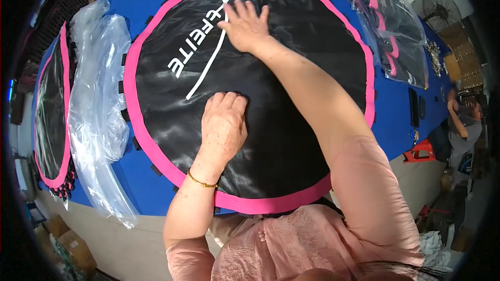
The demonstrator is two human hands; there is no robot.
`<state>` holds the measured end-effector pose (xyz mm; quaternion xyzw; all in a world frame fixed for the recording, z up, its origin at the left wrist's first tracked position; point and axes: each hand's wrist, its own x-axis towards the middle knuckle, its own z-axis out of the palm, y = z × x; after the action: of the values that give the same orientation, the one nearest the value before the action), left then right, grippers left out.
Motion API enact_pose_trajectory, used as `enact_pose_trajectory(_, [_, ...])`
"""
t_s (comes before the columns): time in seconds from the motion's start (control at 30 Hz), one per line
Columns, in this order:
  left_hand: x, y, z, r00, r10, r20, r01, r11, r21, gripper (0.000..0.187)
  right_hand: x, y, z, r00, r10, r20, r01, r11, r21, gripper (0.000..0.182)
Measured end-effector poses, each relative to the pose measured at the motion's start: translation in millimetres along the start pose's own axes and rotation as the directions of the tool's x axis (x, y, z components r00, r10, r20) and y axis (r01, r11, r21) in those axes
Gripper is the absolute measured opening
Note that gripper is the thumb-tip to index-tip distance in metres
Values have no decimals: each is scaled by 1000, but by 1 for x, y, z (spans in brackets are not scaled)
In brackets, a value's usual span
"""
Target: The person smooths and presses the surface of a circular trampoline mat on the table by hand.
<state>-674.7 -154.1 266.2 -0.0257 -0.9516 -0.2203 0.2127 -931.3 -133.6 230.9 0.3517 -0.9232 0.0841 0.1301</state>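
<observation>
A large round black trampoline mat [281, 119] with a pink border and short black tabs lies spread in front of me. White lettering and a long white stroke run across its upper left. My right hand [245, 25] lies flat on the mat beside the lettering, fingers spread. Nearer to me, my left hand [225, 125] rests on the mat with its fingers curled under into a loose fist, and nothing shows in it. A thin gold bracelet [201, 181] is on my left wrist. The mat's near edge reaches my pink top.
Clear plastic bags [99, 104] lie left of the mat on the blue table [151, 198]. Further left is another pink-edged mat [51, 109]. A bagged pink-and-black mat [396, 31] lies far right, near a dark phone-like object [413, 106]. Beyond stand a red stool [419, 151] and another person [465, 125].
</observation>
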Motion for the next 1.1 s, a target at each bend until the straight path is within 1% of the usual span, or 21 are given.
enact_pose_trajectory(0.17, [0, -2, 2, 1000, 2, -7, -2, 1000, -17, 23, 1, 67, -9, 990, 140, 26, -134, 978, -157, 65])
enact_pose_trajectory(0.2, [0, -2, 1, 1000, 12, -6, -12, 1000, -12, 22, 0, 79, -4, 985, 174, -8, -173, 971, -165, 65])
enact_pose_trajectory(0.3, [0, -2, 0, 1000, 22, -17, -22, 1000, -4, 21, -10, 88, -7, 965, 260, 45, -253, 960, -120, 65])
enact_pose_trajectory(0.4, [0, 0, 3, 999, 24, -30, -24, 1000, 6, 20, -26, 68, -11, 978, 209, 0, -209, 976, -62, 67])
enact_pose_trajectory(0.47, [-1, -1, 3, 999, 27, -40, -26, 999, 22, 19, -39, 47, -18, 989, 147, 23, -145, 987, -64, 67])
enact_pose_trajectory(0.57, [-2, -3, 3, 998, 28, -47, -27, 1000, 12, 17, -70, 29, -24, 999, 53, 0, -53, 997, -63, 67])
enact_pose_trajectory(0.6, [-2, -4, 4, 996, 54, -64, -54, 999, 7, 17, -82, 25, -28, 1000, 27, 1, -27, 997, -77, 67])
enact_pose_trajectory(0.63, [-2, -7, 6, 996, 46, -71, -47, 999, -2, 17, -96, 21, -31, 1000, 2, -17, -3, 998, -62, 67])
enact_pose_trajectory(0.67, [-3, -8, 8, 996, 37, -75, -38, 999, -13, 16, -111, 17, -39, 1000, -14, 6, 14, 999, -36, 67])
enact_pose_trajectory(0.7, [-3, -9, 9, 995, 47, -93, -50, 998, -27, 17, -128, 15, -43, 998, -56, -16, 56, 998, -7, 68])
enact_pose_trajectory(0.73, [-4, -10, 6, 995, 54, -85, -57, 998, -30, 17, -145, 12, -42, 973, -147, -177, 140, 989, -51, 64])
enact_pose_trajectory(0.77, [-4, -13, 8, 992, 80, -102, -83, 996, -29, 15, -160, 5, -63, 944, -258, -205, 227, 960, -161, 58])
enact_pose_trajectory(0.8, [-8, -25, 17, 988, 112, -104, -112, 994, 15, 14, -174, -14, -90, 965, -225, -136, 201, 964, -172, 54])
enact_pose_trajectory(0.83, [-7, -13, 12, 977, 109, -181, -112, 994, -5, 13, -192, -14, -99, 935, -281, -215, 249, 954, -166, 56])
enact_pose_trajectory(0.87, [-6, -19, 11, 991, 110, -81, -114, 992, -54, 15, -204, -20, -114, 965, -222, -140, 210, 973, -90, 58])
enact_pose_trajectory(0.9, [-7, -20, 17, 980, 132, -150, -145, 987, -75, 15, -215, -10, -95, 963, -236, -127, 235, 972, -18, 62])
enact_pose_trajectory(0.93, [-5, -23, 19, 983, 131, -126, -143, 986, -88, 14, -224, 2, -60, 957, -233, -172, 244, 969, 41, 64])
enact_pose_trajectory(0.97, [-6, -20, 19, 989, 91, -117, -100, 993, -66, 12, -226, 4, -75, 984, -179, 21, 171, 963, 207, 64])
enact_pose_trajectory(1.0, [-5, -17, 14, 996, 45, -81, -51, 995, -85, 12, -226, 5, -81, 962, -188, -199, 222, 961, 166, 52])
enact_pose_trajectory(1.07, [-6, -16, 12, 991, 79, -105, -87, 993, -83, 13, -225, 18, -89, 964, -153, -217, 203, 951, 233, 33])
enact_pose_trajectory(1.1, [-7, -17, 13, 991, 88, -101, -96, 993, -72, 13, -225, 18, -84, 963, -146, -229, 201, 950, 239, 33])
